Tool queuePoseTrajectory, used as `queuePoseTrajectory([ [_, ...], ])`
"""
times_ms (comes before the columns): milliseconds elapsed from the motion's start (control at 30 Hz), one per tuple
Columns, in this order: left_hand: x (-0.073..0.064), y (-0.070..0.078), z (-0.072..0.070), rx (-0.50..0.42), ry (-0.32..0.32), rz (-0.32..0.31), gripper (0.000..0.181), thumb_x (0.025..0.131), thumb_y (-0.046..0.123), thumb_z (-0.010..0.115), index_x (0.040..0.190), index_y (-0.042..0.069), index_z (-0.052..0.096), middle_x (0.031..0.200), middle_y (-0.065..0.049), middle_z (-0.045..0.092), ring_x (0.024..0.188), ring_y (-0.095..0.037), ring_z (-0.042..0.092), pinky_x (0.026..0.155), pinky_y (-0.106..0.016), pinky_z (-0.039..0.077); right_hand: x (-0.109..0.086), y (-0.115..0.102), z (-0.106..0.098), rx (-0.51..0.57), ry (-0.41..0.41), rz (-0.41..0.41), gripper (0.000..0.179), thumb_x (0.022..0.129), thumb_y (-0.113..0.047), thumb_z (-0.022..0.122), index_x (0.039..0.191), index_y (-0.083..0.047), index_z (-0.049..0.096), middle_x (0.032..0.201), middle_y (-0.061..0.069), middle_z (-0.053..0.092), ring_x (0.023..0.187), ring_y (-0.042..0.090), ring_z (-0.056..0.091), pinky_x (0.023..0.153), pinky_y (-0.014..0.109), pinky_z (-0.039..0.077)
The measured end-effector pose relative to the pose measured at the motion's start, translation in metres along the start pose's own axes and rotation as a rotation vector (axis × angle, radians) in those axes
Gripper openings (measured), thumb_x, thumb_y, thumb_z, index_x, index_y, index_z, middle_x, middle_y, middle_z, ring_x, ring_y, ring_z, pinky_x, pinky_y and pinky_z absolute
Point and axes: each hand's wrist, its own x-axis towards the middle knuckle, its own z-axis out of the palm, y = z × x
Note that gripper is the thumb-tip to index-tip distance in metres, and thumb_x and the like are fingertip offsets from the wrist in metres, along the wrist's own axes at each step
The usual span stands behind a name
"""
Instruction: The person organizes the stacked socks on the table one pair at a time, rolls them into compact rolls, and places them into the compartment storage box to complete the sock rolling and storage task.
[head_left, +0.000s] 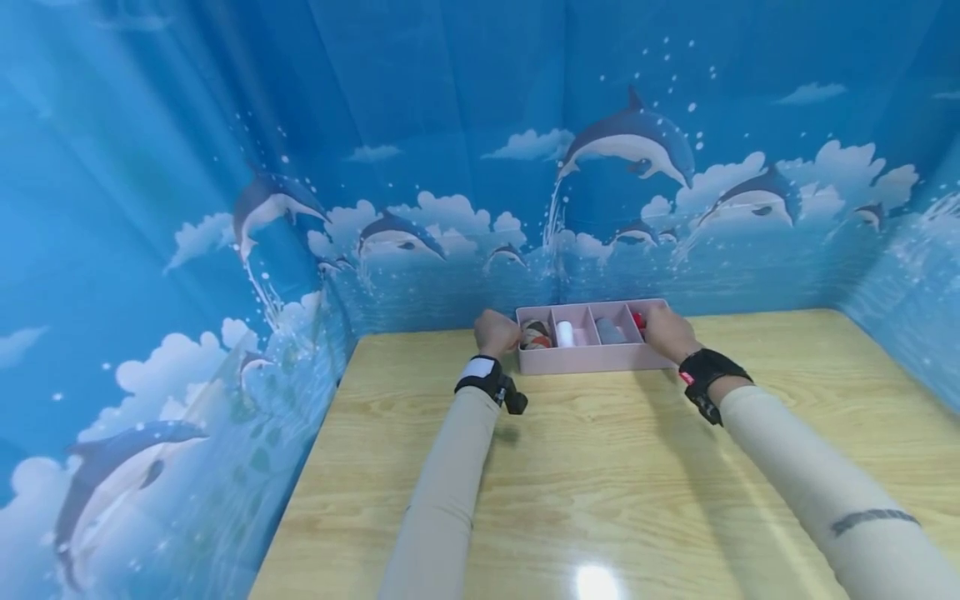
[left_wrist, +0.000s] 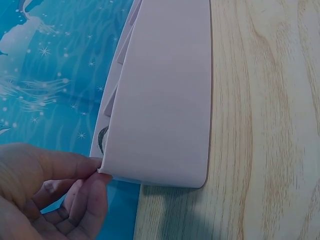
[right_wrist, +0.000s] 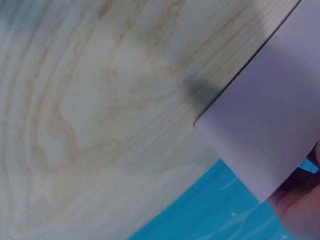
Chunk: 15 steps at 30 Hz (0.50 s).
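Note:
A pale pink divided storage box (head_left: pixel 592 360) stands at the back of the table, between both hands. At its left end my left hand (head_left: pixel 496 333) pinches the rim between thumb and fingers, plain in the left wrist view. My right hand (head_left: pixel 669 333) holds the right end's rim; the right wrist view catches only part of it, at the lower right corner. Inside the compartments are a patterned brown and orange bundle (head_left: pixel 536 335), a small white roll-like item (head_left: pixel 565 334), a grey soft-looking item (head_left: pixel 611 332) and something red (head_left: pixel 639 321), partly hidden by the right hand.
The wood-grain table (head_left: pixel 585 475) spreads out in front of the box. A blue dolphin-print curtain (head_left: pixel 450 167) hangs close behind the table's back edge and along its left side. Both wrists wear black camera straps.

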Motion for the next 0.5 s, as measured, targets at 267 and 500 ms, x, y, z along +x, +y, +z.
queuePoseTrajectory([
  [267, -0.003, 0.000, -0.003, -0.020, -0.005, -0.044, 0.012, 0.084, 0.012, 0.080, 0.078, 0.005, 0.073, 0.068, -0.003, 0.064, 0.063, -0.015, 0.059, 0.053, -0.027, 0.043, -0.005, 0.001, -0.005, 0.043, -0.009, -0.055, 0.029, 0.100, 0.000, 0.048, 0.073, 0.000, 0.060, 0.063, 0.004, 0.048, 0.061, 0.019, 0.045, 0.061, 0.033, 0.037],
  [500, -0.005, -0.005, -0.007, -0.048, 0.049, 0.025, 0.034, 0.084, 0.007, 0.076, 0.057, 0.012, 0.055, 0.055, 0.000, 0.054, 0.055, -0.014, 0.051, 0.051, -0.027, 0.039, -0.008, -0.012, -0.014, 0.086, -0.011, -0.116, 0.025, 0.099, 0.001, 0.047, 0.112, 0.009, 0.067, 0.069, 0.015, 0.058, 0.057, 0.016, 0.042, 0.060, 0.031, 0.037],
])
